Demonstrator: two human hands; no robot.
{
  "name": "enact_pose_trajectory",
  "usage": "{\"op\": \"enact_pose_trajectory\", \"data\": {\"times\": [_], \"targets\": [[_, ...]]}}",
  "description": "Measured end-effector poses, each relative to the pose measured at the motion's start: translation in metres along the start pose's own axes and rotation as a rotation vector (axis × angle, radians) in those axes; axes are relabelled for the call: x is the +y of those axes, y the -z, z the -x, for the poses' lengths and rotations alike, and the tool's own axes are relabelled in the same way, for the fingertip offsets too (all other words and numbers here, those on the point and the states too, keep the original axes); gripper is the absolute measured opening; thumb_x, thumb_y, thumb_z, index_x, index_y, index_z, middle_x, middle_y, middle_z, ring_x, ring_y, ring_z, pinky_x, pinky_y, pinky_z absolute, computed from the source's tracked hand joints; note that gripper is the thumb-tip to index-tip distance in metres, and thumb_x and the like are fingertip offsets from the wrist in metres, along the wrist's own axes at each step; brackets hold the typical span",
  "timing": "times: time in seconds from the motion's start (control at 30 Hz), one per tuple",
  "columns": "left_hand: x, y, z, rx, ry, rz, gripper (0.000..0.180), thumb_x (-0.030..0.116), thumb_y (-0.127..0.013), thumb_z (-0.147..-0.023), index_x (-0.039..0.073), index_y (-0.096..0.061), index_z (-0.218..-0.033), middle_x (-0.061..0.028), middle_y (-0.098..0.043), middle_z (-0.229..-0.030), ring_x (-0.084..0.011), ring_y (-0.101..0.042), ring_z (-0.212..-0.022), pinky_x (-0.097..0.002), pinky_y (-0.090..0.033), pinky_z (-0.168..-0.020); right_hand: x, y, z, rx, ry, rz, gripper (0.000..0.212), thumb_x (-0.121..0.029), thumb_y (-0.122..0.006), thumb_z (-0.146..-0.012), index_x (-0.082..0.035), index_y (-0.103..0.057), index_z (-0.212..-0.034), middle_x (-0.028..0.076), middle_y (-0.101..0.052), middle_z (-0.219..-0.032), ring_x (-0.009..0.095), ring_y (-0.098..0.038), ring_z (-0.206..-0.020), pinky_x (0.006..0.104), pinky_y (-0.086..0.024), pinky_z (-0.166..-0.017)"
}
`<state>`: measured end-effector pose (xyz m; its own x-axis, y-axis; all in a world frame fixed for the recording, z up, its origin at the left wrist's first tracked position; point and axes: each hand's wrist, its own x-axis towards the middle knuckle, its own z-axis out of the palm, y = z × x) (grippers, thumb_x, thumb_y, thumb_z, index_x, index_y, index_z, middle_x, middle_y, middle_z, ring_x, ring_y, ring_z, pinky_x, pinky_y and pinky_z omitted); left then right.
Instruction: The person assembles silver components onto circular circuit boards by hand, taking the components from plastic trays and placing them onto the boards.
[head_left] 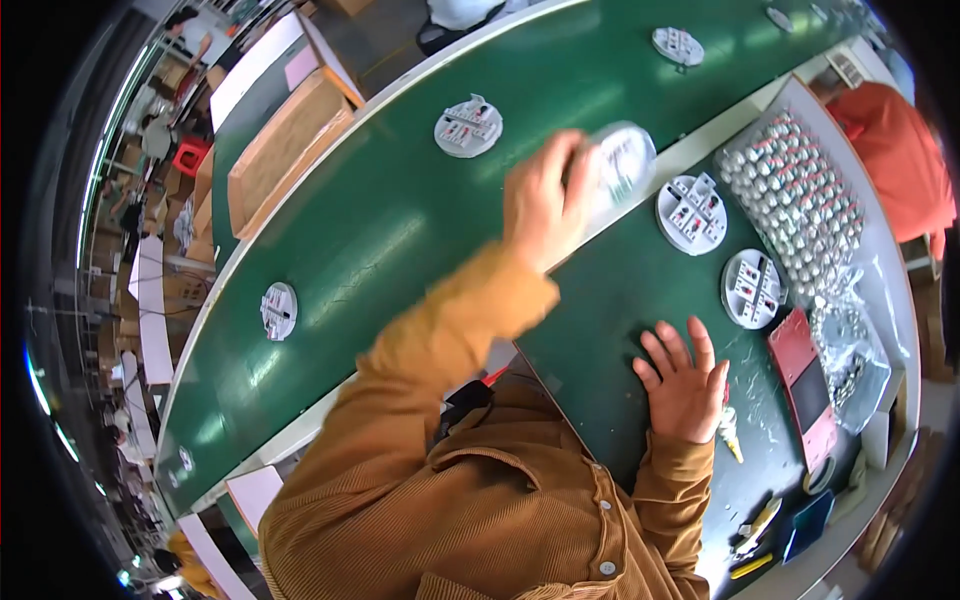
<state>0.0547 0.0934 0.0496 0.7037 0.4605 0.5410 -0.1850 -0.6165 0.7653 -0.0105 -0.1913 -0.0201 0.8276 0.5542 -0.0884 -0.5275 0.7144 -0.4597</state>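
Note:
My left hand (pixel 548 195) reaches out over the green belt and grips the edge of a round white plastic disc (pixel 628 165), which is smeared by motion. My right hand (pixel 685 385) hovers over the dark green bench with its fingers spread and nothing in it. Beyond that hand, two round white discs with small red and black parts lie on the bench: one disc (pixel 691 215) close to the belt, another disc (pixel 752 289) nearer to me. A tool with a yellow tip (pixel 732 440) lies beside my right hand, partly hidden by it.
More white discs sit along the green belt (pixel 390 230), one (pixel 468 127) beyond my left arm. On the right stand a clear tray of small round parts (pixel 795 190), a plastic bag of parts (pixel 850 350) and a red box with a dark panel (pixel 803 385). A tape roll (pixel 820 476) lies nearby.

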Motion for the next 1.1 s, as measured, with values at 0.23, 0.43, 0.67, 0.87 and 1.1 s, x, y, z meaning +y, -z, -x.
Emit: {"op": "enact_pose_trajectory", "data": {"times": [0.23,0.43,0.67,0.87,1.1], "targets": [[-0.121,-0.022,-0.088,-0.19,-0.504,-0.529,0.044,0.044,-0.08,-0.09,0.011,-0.069,-0.117,-0.0106,-0.073,-0.111,-0.0332,-0.071,-0.098,-0.0452,-0.055,-0.09,0.004,0.017,0.004,-0.013,0.0,0.153,0.067,-0.049,-0.053,-0.111,-0.003,-0.042,-0.159,0.028,-0.058,-0.147,0.044,-0.062,-0.131,0.0537,-0.055,-0.106],[-0.262,0.121,-0.168,-0.465,-0.018,-0.193,0.033,0.009,-0.069,-0.098,0.003,-0.072,-0.131,-0.0126,-0.072,-0.129,-0.027,-0.069,-0.112,-0.0343,-0.054,-0.098,0.003,-0.011,-0.002,-0.026,-0.072,0.203,0.057,-0.031,-0.057,-0.11,0.004,-0.047,-0.153,0.031,-0.06,-0.142,0.044,-0.063,-0.129,0.0522,-0.054,-0.108],[-0.26,0.169,-0.156,-0.678,0.081,-0.4,0.019,0.007,-0.067,-0.099,-0.004,-0.077,-0.11,-0.0076,-0.077,-0.099,-0.0175,-0.067,-0.085,-0.0287,-0.054,-0.08,-0.004,-0.025,0.001,0.049,-0.107,0.304,0.045,-0.019,-0.056,-0.112,0.005,-0.053,-0.149,0.025,-0.065,-0.139,0.031,-0.068,-0.121,0.04,-0.055,-0.106],[-0.119,0.119,-0.071,-0.489,0.123,-0.302,0.014,-0.001,-0.064,-0.094,-0.001,-0.072,-0.105,-0.0069,-0.073,-0.088,-0.0151,-0.062,-0.073,-0.0284,-0.052,-0.069,-0.072,-0.07,0.009,0.197,0.09,0.898,0.027,-0.013,-0.067,-0.106,0.003,-0.072,-0.126,0.01,-0.076,-0.106,0.016,-0.069,-0.088,0.0278,-0.056,-0.08],[0.02,0.019,0.071,-0.531,-0.099,-0.152,0.02,-0.004,-0.07,-0.082,0.003,-0.073,-0.101,-0.0091,-0.07,-0.083,-0.0255,-0.058,-0.061,-0.0383,-0.05,-0.058,-0.215,-0.031,-0.142,0.839,0.414,1.822,0.044,-0.042,-0.078,-0.093,-0.003,-0.079,-0.115,0.009,-0.077,-0.097,0.023,-0.07,-0.085,0.0351,-0.057,-0.08]]}}
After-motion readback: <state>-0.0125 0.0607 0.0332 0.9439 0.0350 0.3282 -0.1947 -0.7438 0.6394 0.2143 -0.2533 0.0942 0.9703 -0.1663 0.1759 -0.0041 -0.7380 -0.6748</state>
